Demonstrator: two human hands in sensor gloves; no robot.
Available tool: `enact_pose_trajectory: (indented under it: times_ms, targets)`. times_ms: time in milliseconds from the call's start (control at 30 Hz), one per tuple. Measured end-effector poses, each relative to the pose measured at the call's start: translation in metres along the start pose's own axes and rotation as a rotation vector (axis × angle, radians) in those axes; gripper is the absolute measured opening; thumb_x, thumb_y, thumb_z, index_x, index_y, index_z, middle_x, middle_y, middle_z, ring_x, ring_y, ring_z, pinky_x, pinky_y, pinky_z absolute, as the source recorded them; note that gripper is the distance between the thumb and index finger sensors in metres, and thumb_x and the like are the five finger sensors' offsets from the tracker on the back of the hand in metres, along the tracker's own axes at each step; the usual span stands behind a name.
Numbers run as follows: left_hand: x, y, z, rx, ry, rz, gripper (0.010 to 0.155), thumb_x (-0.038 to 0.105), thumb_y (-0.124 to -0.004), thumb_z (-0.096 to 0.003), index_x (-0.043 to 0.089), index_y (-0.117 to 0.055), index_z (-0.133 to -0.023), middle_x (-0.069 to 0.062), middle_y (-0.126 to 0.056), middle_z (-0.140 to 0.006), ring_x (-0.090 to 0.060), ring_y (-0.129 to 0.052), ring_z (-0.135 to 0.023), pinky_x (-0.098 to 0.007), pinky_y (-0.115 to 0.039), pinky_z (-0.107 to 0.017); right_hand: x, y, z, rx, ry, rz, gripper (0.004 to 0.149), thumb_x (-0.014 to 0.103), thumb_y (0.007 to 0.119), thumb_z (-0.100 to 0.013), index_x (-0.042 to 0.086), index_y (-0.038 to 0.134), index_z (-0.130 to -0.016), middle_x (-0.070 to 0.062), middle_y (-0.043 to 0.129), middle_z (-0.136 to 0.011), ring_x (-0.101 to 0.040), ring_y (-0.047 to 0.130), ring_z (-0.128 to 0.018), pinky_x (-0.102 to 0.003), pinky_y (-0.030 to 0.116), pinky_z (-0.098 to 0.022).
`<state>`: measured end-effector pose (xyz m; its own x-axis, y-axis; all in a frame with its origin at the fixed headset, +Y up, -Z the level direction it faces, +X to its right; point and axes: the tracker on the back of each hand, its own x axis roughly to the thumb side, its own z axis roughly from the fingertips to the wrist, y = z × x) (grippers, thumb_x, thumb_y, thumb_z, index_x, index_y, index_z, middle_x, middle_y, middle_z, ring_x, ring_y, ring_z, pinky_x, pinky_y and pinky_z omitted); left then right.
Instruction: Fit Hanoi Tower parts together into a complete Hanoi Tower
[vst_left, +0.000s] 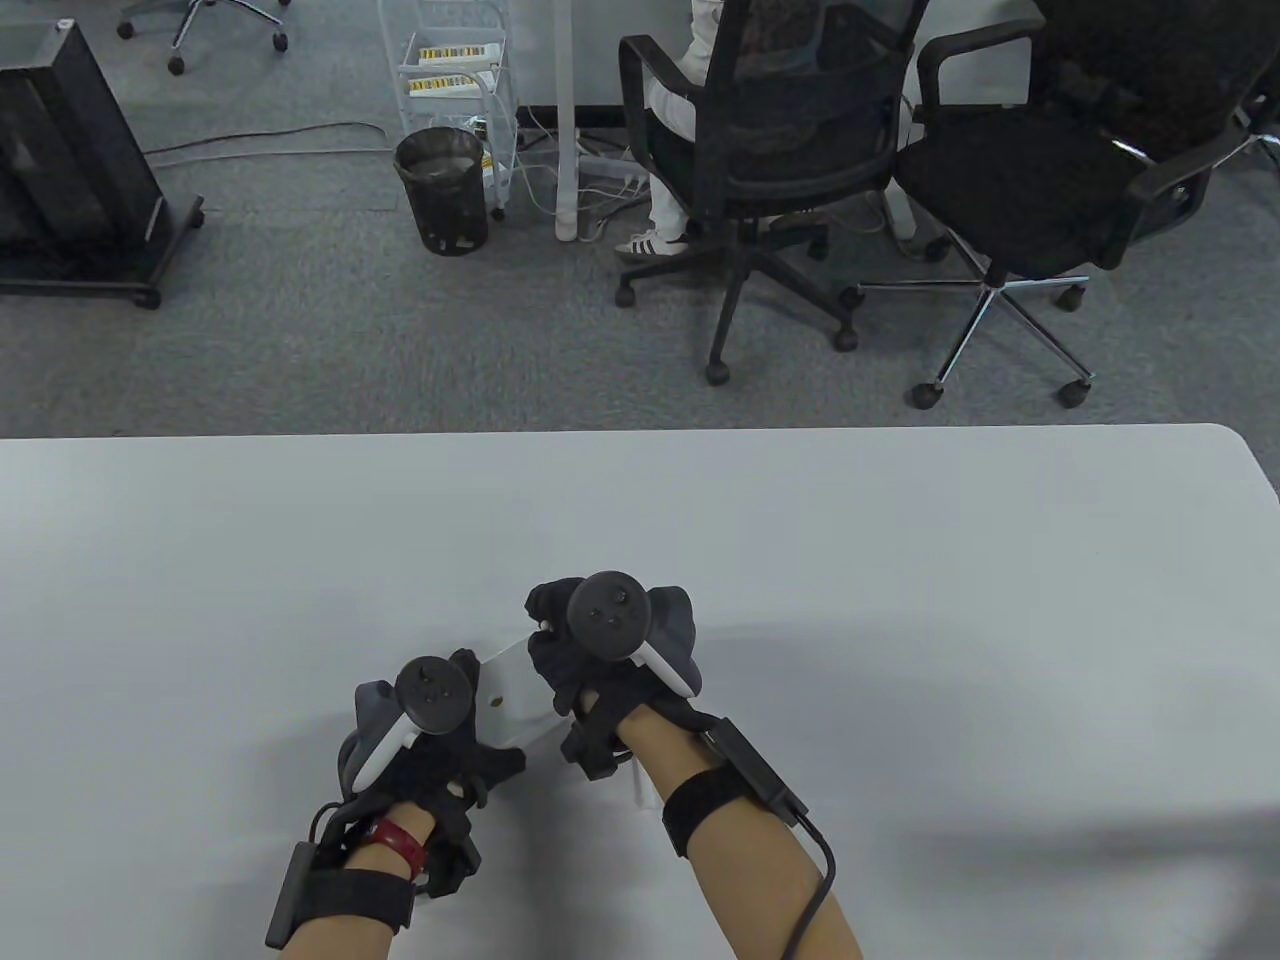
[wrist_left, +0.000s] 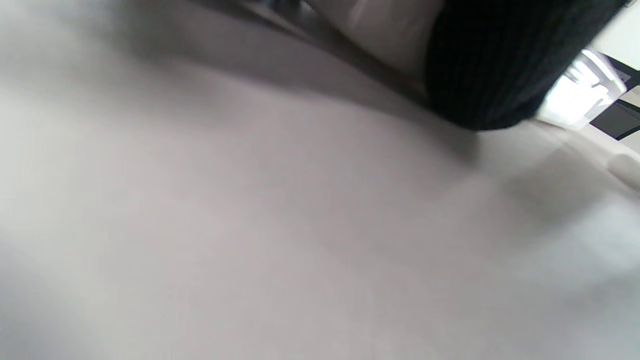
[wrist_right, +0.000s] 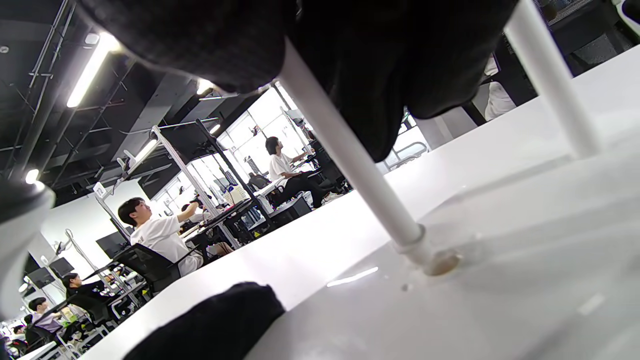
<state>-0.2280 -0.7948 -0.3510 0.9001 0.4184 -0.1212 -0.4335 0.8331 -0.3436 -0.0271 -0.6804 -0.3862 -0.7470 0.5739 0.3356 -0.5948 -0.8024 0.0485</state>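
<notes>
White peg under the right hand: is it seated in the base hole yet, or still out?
Seated, it seems: the peg has its lower end in the hole of the white base, gripped by the right hand. How deep, cannot tell.

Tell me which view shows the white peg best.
The right wrist view: the white peg runs from the right hand down into a hole in the white base. The table view hides it behind both hands; the left wrist view is blurred.
</notes>
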Motion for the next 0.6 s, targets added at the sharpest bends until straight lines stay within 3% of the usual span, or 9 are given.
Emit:
enact_pose_trajectory:
  times_ms: [333, 600]
  targets:
    - [0.000, 0.000, 0.000, 0.000, 0.000, 0.000, 0.115, 0.052, -0.093, -0.0383, 0.022, -0.005, -0.107, -0.011, -0.020, -0.113, -0.041, -0.022, -0.104, -0.057, -0.028, -0.070, -0.004, 0.002, -0.002, -0.007, 0.015, 0.044, 0.040, 0.028, 0.082, -0.038, 0.023, 0.069, -0.076, -0.013, 0.077, -0.089, -0.033, 0.100, -0.071, -0.051, 0.079, -0.059]
    - [0.000, 0.000, 0.000, 0.000, 0.001, 0.000, 0.115, 0.052, -0.093, -0.0383, 0.022, -0.005, -0.107, -0.011, -0.020, -0.113, -0.041, -0.022, -0.104, -0.057, -0.028, -0.070, 0.009, 0.000, -0.001, -0.017, -0.041, 0.335, 0.039, 0.030, 0.077, -0.039, 0.025, 0.074, -0.078, -0.013, 0.083, -0.086, -0.033, 0.103, -0.066, -0.051, 0.081, -0.057]
